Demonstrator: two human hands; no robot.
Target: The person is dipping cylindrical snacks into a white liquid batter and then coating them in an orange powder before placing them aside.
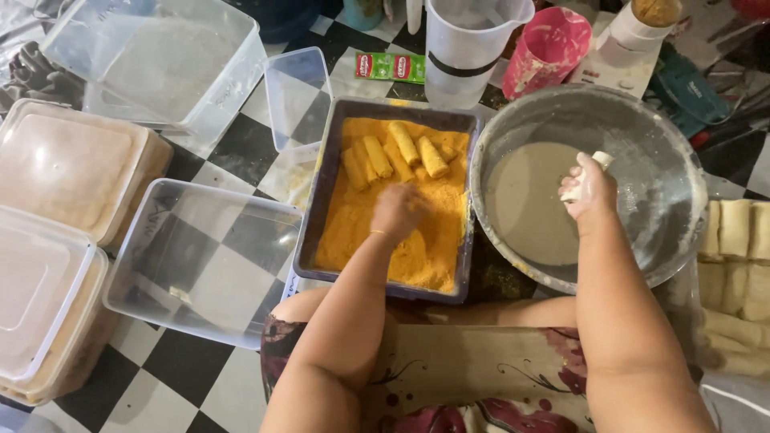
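Pale white dough roll [584, 178] clamped in right hand [589, 192], batter-smeared, over grey liquid batter in round metal basin [674, 144], basin at 3 o'clock of frame. Left hand [397, 212] palm down in orange breadcrumbs, fingers curled together, pressing into crumbs; whether anything lies under them, cannot tell. Rectangular dark purple tray [309, 232] at centre, just beside basin. Five crumb-coated rolls [393, 152] lie at tray's 12 o'clock end. Empty clear plastic box [144, 265] at 9 o'clock. Uncoated pale rolls [734, 240] stacked at basin's 3 o'clock.
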